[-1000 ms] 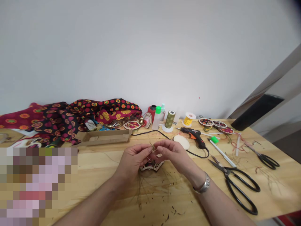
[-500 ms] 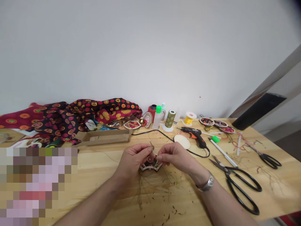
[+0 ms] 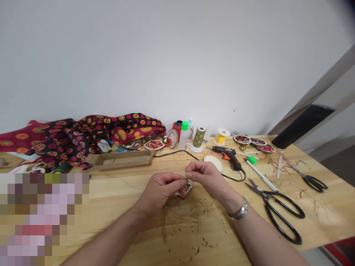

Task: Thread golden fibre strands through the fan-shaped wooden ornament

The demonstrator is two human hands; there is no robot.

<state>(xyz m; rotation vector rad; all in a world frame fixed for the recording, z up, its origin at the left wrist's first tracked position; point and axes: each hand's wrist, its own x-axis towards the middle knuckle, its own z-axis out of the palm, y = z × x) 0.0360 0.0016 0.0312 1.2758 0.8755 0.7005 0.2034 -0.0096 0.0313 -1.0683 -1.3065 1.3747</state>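
My left hand (image 3: pixel 163 187) is closed around a small fan-shaped ornament (image 3: pixel 188 187) with a pale cut-out lattice edge, and covers most of it. Thin olive threads (image 3: pixel 164 225) hang below this hand onto the wood. Just above the ornament, my right hand (image 3: pixel 206 178) holds thumb and forefinger pinched together, close to the left fingertips. Whatever lies in that pinch is too small to make out. A metal bracelet (image 3: pixel 242 210) circles the right wrist.
Right of my hands lie large black-handled scissors (image 3: pixel 285 207), smaller scissors (image 3: pixel 314 183), a white stick (image 3: pixel 262 175) and a glue gun (image 3: pixel 229 155). Behind stand an olive thread spool (image 3: pixel 199 137) and a green-capped bottle (image 3: pixel 183 136). A cardboard tray (image 3: pixel 122 160) and patterned cloth (image 3: pixel 91 129) lie left.
The left hand has turned, and less of the ornament shows. My right fingers have risen from the ornament's right edge to above it, close to the left fingertips. The view has shifted slightly.
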